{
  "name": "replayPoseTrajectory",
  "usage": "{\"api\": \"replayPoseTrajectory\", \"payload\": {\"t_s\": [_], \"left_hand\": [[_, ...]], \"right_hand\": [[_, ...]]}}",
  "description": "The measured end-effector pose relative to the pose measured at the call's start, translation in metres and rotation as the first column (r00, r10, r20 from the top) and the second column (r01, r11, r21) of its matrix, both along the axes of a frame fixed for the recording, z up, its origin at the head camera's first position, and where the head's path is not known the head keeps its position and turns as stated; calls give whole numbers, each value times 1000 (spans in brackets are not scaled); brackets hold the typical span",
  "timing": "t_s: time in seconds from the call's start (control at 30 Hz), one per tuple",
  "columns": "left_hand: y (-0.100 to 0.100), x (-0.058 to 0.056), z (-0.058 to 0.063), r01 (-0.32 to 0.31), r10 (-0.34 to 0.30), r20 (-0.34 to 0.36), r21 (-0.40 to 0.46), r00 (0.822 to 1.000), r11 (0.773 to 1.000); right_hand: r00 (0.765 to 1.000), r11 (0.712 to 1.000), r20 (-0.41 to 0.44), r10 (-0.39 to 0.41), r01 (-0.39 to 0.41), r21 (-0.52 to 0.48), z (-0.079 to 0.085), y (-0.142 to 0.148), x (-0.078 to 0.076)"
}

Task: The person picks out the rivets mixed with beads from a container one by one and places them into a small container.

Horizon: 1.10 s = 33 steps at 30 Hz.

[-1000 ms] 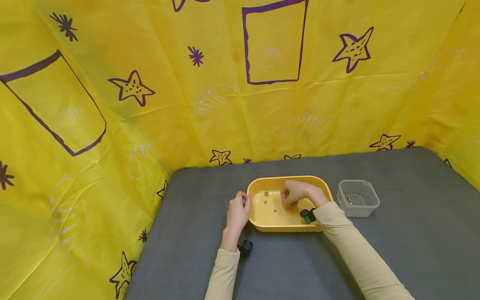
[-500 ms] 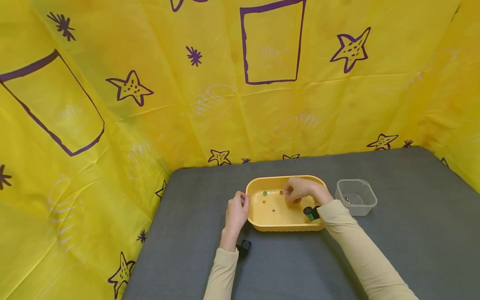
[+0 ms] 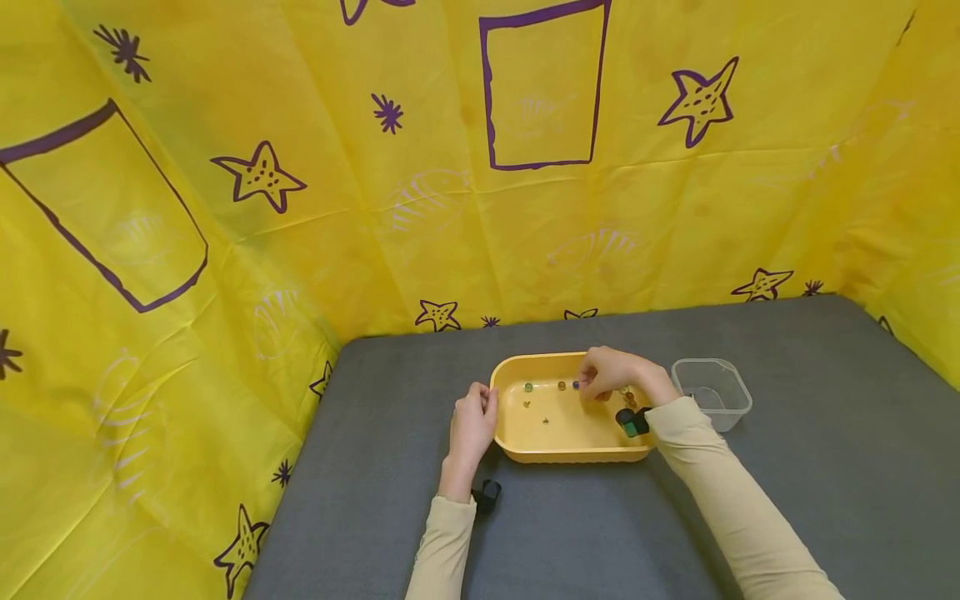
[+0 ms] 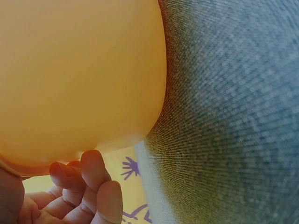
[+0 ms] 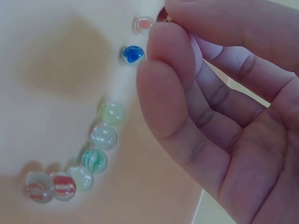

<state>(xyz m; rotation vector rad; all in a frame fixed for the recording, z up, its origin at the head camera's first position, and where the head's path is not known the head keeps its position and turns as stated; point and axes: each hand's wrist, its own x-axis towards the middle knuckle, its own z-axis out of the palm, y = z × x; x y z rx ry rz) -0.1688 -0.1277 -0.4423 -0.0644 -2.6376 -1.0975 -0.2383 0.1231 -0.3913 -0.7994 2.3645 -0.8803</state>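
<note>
My left hand [image 3: 474,425] grips the left rim of a yellow plastic basin [image 3: 577,457]. In the left wrist view its fingers [image 4: 96,175] are curled by the basin's outer wall. My right hand [image 3: 611,372] is inside the basin, near the back wall. Between thumb and index finger it pinches a small brown shiny object [image 5: 163,15], mostly hidden, its kind unclear. Close to the fingertips lie a blue marble [image 5: 133,55] and an orange-and-clear marble [image 5: 144,24]. A curved row of glass marbles, among them a green-swirled one [image 5: 95,160], lies along the basin wall.
Right of the basin stands a clear plastic container [image 3: 712,392], partly hidden by the right forearm. Two tiny gold-coloured bits [image 3: 527,404] and a green marble [image 3: 528,387] lie in the basin's left half. Yellow patterned cloth hangs behind the grey tabletop [image 3: 405,375].
My right hand has shifted rightward and slightly back within the basin, uncovering the orange marble and then the blue one. My left hand has kept its grip on the rim.
</note>
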Motion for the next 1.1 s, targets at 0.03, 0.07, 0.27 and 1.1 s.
{"api": "replayPoseTrajectory", "payload": {"t_s": [0.03,0.07,0.27,1.1], "left_hand": [[0,0,0,0,0,0,0,1000,1000],[0,0,0,1,-1,2,1,1000,1000],[0,0,0,-1,1,-3,2,1000,1000],[0,-1,-2,2,-2,-16,-2,1000,1000]], "right_hand": [[1000,1000,3,4,-4,-6,0,1,0],[1000,1000,6,8,-8,-8,1,2,-1],[1000,1000,3,-2,2,-10,3,10,-1],[996,996,7,-83,83,9,15,37,2]]}}
